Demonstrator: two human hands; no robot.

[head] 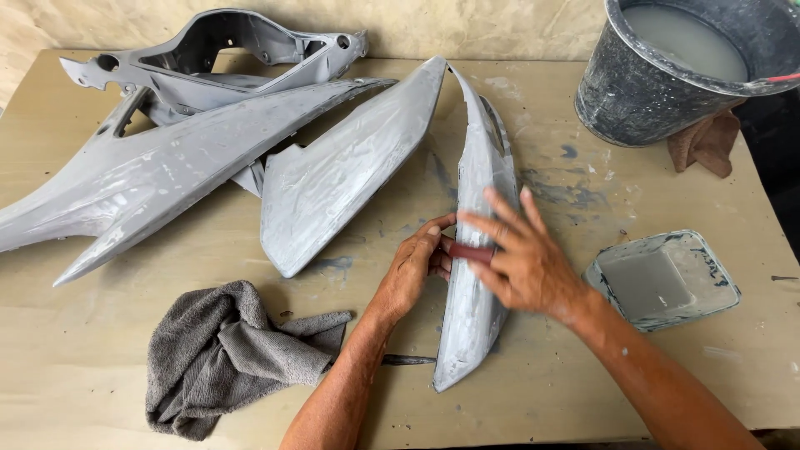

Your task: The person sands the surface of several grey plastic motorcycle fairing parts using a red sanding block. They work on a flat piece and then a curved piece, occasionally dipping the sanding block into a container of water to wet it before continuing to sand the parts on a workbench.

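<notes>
Left hand (414, 271) gripped the grey panel (475, 250) at frame centre | right hand (521, 258) pressed a reddish pad (469, 252) flat against it | grey rag (229, 350) lay lower left on the bench (583, 392)

Narrow grey primed panel (477, 250), lying lengthwise at the table (583, 392) centre, steadied by left hand (410, 271) on its left edge. Right hand (521, 258), fingers spread, presses a small reddish sanding piece (468, 252) against it. Three further grey panels (208, 150) toward the far left corner. Grey rag (225, 354) near the front edge. Square tray (662, 279) toward the right edge. Bucket (658, 92) of cloudy water, brown cloth (707, 142) beneath, far right corner.
</notes>
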